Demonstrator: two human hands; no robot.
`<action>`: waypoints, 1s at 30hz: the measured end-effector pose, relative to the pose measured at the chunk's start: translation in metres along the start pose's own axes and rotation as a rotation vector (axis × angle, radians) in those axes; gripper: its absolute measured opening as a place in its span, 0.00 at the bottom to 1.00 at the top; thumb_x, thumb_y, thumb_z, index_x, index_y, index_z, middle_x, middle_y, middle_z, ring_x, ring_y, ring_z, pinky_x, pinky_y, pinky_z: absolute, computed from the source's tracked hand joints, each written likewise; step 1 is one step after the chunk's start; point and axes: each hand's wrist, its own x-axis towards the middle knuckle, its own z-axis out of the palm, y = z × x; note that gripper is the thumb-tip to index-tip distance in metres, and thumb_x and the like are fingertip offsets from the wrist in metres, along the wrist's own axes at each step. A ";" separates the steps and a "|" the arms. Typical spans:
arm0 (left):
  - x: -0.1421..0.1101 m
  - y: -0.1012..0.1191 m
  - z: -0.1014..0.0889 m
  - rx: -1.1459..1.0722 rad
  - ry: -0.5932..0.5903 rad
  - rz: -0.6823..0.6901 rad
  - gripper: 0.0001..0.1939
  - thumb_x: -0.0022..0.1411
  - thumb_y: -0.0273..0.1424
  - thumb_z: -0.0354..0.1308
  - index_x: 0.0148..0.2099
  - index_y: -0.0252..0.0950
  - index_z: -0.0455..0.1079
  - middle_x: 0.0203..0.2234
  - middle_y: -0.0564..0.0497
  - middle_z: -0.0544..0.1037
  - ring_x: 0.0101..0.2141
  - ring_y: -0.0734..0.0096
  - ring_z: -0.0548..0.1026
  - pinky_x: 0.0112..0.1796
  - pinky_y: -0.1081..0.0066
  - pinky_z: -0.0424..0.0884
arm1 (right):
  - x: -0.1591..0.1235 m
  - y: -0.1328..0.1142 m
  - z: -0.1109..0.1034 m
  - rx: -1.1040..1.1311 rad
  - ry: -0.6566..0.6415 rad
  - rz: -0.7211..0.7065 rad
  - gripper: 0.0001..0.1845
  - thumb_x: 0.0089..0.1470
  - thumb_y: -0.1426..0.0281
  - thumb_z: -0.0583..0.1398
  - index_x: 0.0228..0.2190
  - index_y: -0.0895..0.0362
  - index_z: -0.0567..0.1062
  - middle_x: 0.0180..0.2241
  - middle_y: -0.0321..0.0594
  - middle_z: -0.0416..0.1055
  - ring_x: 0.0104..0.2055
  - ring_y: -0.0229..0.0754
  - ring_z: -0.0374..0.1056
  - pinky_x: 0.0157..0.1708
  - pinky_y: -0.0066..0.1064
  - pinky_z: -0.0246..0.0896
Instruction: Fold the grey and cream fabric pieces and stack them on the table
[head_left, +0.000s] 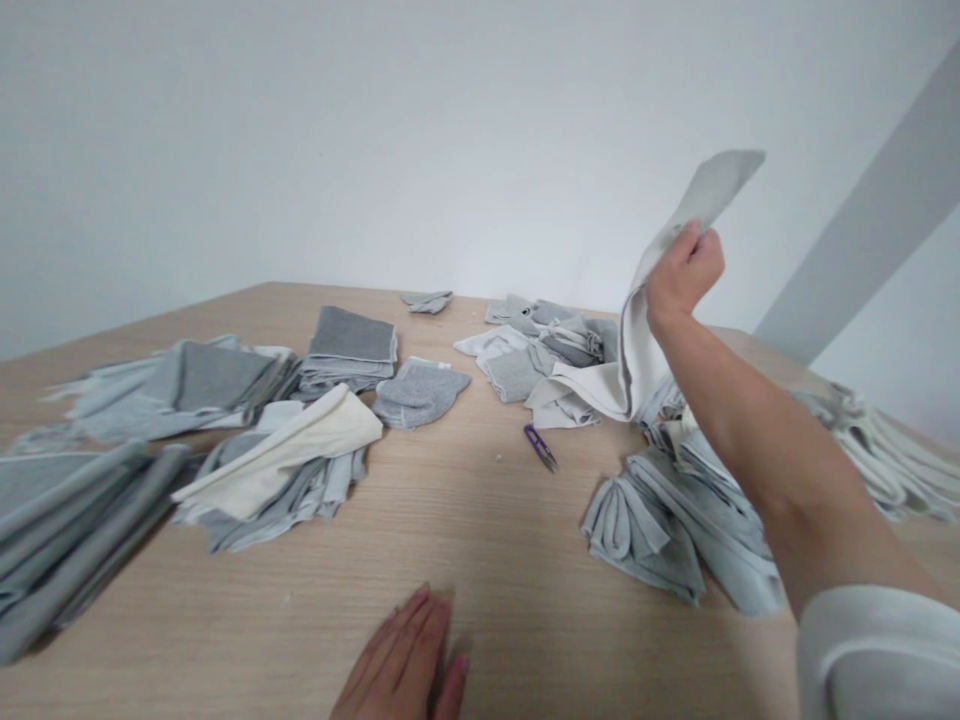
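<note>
My right hand [684, 270] is raised over the right side of the table, its fingers closed on a long off-white strip of cloth [637, 330]. One end of the strip sticks up above the fist; the lower part hangs down and bends onto the cloth pile behind. Flat on the wooden table [465, 530] near its front edge lies my left hand [405, 655], fingers stretched out and holding nothing. Small purple thread snips [540, 447] rest on the table between the cloth piles.
On the left are rolled grey cloths [90, 540], a cream cloth [300, 450] on a grey heap, and a stack of dark grey folded pieces [352, 335]. Grey-blue cloths [675, 520] lie under my right arm, with pale strips [877, 450] farther right. A white wall [420, 140] stands behind.
</note>
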 end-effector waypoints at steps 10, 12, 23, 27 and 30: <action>0.000 0.005 -0.002 0.061 -0.019 -0.006 0.20 0.66 0.42 0.49 0.49 0.33 0.70 0.43 0.43 0.80 0.42 0.60 0.80 0.39 0.63 0.80 | 0.035 -0.078 -0.040 0.167 0.306 -0.045 0.38 0.56 0.52 0.34 0.26 0.67 0.71 0.22 0.31 0.58 0.30 0.33 0.65 0.34 0.31 0.55; -0.001 0.005 -0.002 0.061 -0.021 -0.010 0.20 0.65 0.42 0.49 0.49 0.33 0.70 0.43 0.43 0.80 0.42 0.60 0.80 0.39 0.63 0.80 | 0.051 -0.086 -0.043 0.230 0.379 -0.037 0.35 0.53 0.52 0.35 0.23 0.64 0.69 0.21 0.28 0.56 0.29 0.32 0.65 0.33 0.32 0.54; -0.010 0.010 0.002 0.016 -0.044 -0.114 0.17 0.62 0.36 0.54 0.50 0.34 0.70 0.44 0.43 0.80 0.44 0.59 0.79 0.43 0.60 0.78 | 0.129 -0.149 -0.066 0.644 0.475 -0.174 0.16 0.55 0.66 0.49 0.18 0.48 0.52 0.20 0.25 0.50 0.28 0.26 0.61 0.34 0.21 0.56; -0.007 0.014 -0.001 -0.028 -0.085 -0.269 0.21 0.62 0.36 0.53 0.55 0.31 0.65 0.48 0.37 0.77 0.47 0.54 0.77 0.45 0.57 0.76 | 0.111 -0.184 -0.087 0.934 0.297 -0.079 0.15 0.54 0.67 0.49 0.17 0.52 0.56 0.21 0.26 0.50 0.45 0.29 0.69 0.35 0.11 0.54; -0.003 0.019 -0.007 -0.070 -0.049 -0.405 0.31 0.60 0.38 0.55 0.62 0.28 0.56 0.54 0.30 0.71 0.54 0.46 0.71 0.49 0.49 0.72 | 0.099 -0.205 -0.095 1.226 0.164 0.034 0.22 0.55 0.66 0.34 0.17 0.54 0.58 0.22 0.29 0.52 0.62 0.35 0.56 0.32 0.03 0.48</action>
